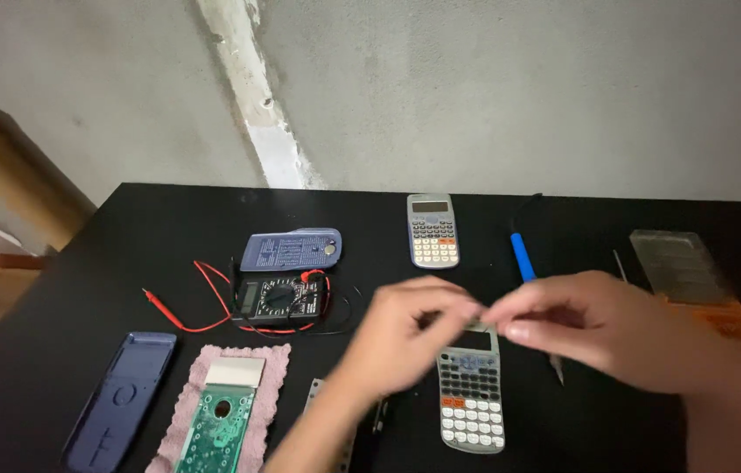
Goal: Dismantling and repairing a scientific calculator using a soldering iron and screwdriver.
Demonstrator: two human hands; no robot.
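Above the grey calculator (470,390), left hand (410,328) and right hand (585,328) pinch something too blurred to identify, best kept steady and low.

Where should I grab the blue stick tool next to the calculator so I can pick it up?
Probably by the blue handle of the soldering iron, coming from above with fingers on its two long sides. It lies flat on the black table, handle clear; its metal tip runs under the right hand.
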